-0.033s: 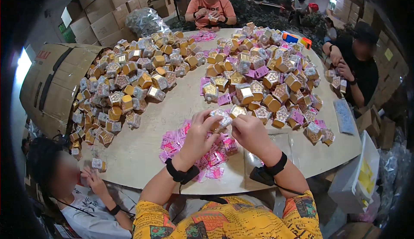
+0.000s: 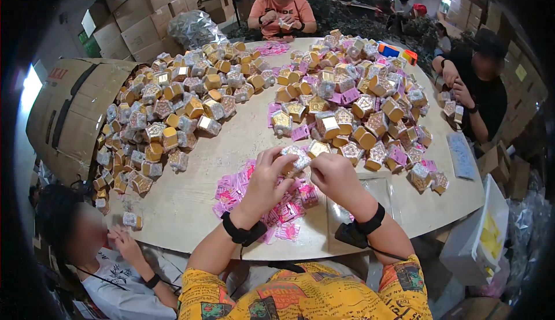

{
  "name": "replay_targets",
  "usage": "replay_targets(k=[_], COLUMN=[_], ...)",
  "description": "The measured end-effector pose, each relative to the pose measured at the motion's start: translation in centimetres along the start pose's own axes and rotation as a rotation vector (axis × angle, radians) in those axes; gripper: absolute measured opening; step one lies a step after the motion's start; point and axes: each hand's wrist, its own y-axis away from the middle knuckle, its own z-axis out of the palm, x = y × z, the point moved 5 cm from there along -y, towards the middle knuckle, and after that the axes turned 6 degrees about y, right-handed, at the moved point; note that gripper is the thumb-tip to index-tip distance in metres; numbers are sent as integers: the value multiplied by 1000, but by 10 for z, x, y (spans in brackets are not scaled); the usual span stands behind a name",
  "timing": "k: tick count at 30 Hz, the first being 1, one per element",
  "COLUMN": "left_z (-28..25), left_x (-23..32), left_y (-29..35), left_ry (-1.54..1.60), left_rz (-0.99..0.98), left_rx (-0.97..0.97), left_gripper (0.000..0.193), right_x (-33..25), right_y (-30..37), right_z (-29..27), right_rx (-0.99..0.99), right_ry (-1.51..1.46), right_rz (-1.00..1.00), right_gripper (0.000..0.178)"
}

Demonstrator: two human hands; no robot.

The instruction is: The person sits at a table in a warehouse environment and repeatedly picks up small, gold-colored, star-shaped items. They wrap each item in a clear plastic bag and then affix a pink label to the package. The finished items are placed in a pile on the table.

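My left hand (image 2: 267, 178) grips a small glittery silver-white ornament (image 2: 297, 158), its fingers curled round one side. Close to its other side is my right hand (image 2: 338, 178), closed with the fingertips pinched together; what they hold, if anything, is too small to make out. Beneath my hands lies a pile of pink printed packets (image 2: 289, 210), partly covered by my left wrist. Just beyond them begins a heap of gold-and-glitter ornaments (image 2: 364, 106) with pink tags among them.
Another ornament heap (image 2: 167, 112) spreads along the left beside a large cardboard carton (image 2: 72, 112). A clear plastic sheet (image 2: 370, 196) lies under my right forearm, on the pale table (image 2: 191, 204). Co-workers sit left, right and opposite. A white bin (image 2: 477, 233) stands at the right edge.
The hand of the co-worker at the lower left has shifted slightly and its fingers have drawn together. My own hands stay nearly where they were.
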Motion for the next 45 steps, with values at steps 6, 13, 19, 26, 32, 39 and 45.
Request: replay_targets(k=[6,13,19,26,32,39,45], left_z=[-1,0,1,-2,-1,0,-2], left_x=[4,9,10,19,13,11,9], left_y=[0,0,3,3,6,8,11], left_ry=[-18,-78,-92,-190,-117,-88,-114], left_rz=[41,77,73,168,88,73,95], left_rx=[2,-7,41,50,64,79,94], left_gripper=[51,52,53,54,54,51,53], right_x=[14,14,23,39,30,39,36], right_y=[-2,-3,-1,4,1,3,1], right_z=[-2,-1,6,16,13,21,22], right_rx=[-69,-105,-109,-244,-281,-294,-332], right_ry=[-257,-160,-284,-501,-540,-689,-684], right_rz=[271,243,352,547,611,657,675], right_gripper=[9,11,13,14,13,13,13])
